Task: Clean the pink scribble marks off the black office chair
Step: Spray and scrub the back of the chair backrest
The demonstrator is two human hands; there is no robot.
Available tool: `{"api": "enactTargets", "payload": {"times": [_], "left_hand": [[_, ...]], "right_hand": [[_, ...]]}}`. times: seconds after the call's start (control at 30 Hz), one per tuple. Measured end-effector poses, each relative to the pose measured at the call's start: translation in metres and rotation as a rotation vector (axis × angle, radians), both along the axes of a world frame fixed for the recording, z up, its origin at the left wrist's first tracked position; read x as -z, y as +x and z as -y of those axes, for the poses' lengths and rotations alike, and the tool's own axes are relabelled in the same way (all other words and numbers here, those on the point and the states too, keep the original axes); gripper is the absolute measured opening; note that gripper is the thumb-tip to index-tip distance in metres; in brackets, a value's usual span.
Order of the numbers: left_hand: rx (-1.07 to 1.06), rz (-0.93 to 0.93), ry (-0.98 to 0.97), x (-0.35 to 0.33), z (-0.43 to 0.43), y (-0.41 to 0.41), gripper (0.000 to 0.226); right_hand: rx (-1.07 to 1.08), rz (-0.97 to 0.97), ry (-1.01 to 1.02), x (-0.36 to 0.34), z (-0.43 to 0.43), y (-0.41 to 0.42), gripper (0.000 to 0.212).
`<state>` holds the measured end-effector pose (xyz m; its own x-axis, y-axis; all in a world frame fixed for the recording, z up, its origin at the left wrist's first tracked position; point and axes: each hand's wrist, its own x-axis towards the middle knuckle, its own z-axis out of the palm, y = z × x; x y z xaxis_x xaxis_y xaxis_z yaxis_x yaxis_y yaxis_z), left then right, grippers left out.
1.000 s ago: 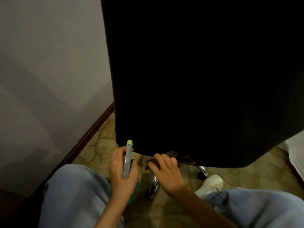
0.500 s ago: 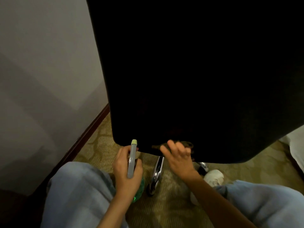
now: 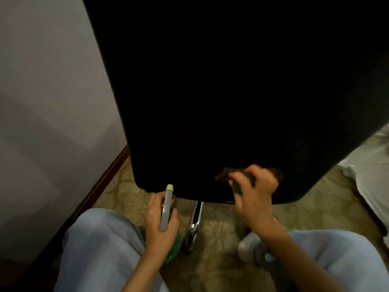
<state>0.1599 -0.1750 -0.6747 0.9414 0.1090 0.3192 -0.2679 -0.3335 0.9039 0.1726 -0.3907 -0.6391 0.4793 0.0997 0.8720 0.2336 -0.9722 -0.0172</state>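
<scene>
The black office chair (image 3: 231, 91) fills most of the view, its back panel facing me and too dark to show any pink marks. My right hand (image 3: 253, 192) grips a dark cloth (image 3: 226, 174) and presses it against the chair's lower edge. Just below the chair's lower left corner, my left hand (image 3: 161, 220) holds a green spray bottle (image 3: 167, 207) by its grey trigger head, nozzle pointing up at the chair.
A chrome chair leg with a caster (image 3: 194, 226) stands on the patterned carpet (image 3: 221, 264) between my knees. A grey wall with a dark baseboard (image 3: 101, 182) runs along the left. White bedding (image 3: 372, 165) lies at the right edge.
My right hand has slid to the right along the chair's lower edge with the cloth. The left hand keeps holding the spray bottle in about the same place.
</scene>
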Motion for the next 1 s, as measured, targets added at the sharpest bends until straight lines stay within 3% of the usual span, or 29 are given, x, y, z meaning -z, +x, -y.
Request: {"api": "enactTargets", "payload": {"times": [0.1,0.23,0.37,0.47,0.57,0.67,0.8,0.9,1.0], "left_hand": [[0.013,-0.028,-0.006,0.005,0.007,-0.001,0.030],[0.036,-0.009,-0.002,0.008,0.015,0.000,0.037],[0.053,-0.029,0.022,0.015,0.016,0.006,0.039],[0.052,-0.043,0.028,0.018,0.015,0.012,0.037],[0.062,-0.070,0.033,0.021,0.013,0.010,0.033],[0.077,-0.075,0.036,0.021,0.010,0.007,0.032],[0.083,-0.072,0.059,0.015,0.014,0.002,0.030],[0.070,-0.068,0.038,0.006,0.013,-0.004,0.032],[0.059,-0.040,-0.022,-0.007,0.009,-0.009,0.035]], "right_hand": [[-0.010,0.108,0.083,-0.024,0.018,0.022,0.019],[0.053,0.107,-0.081,0.022,0.023,0.039,0.013],[-0.014,-0.053,-0.301,0.100,0.022,0.020,0.033],[-0.053,-0.164,-0.379,0.136,0.030,0.017,0.025],[-0.050,-0.259,-0.626,0.167,0.036,0.004,0.024],[-0.076,-0.391,-0.525,0.173,0.028,-0.019,0.052],[-0.182,-0.293,-0.445,0.108,0.014,-0.029,0.038],[-0.203,-0.057,-0.287,0.015,0.004,-0.012,0.039],[-0.174,0.234,-0.106,-0.090,-0.007,0.005,0.023]]}}
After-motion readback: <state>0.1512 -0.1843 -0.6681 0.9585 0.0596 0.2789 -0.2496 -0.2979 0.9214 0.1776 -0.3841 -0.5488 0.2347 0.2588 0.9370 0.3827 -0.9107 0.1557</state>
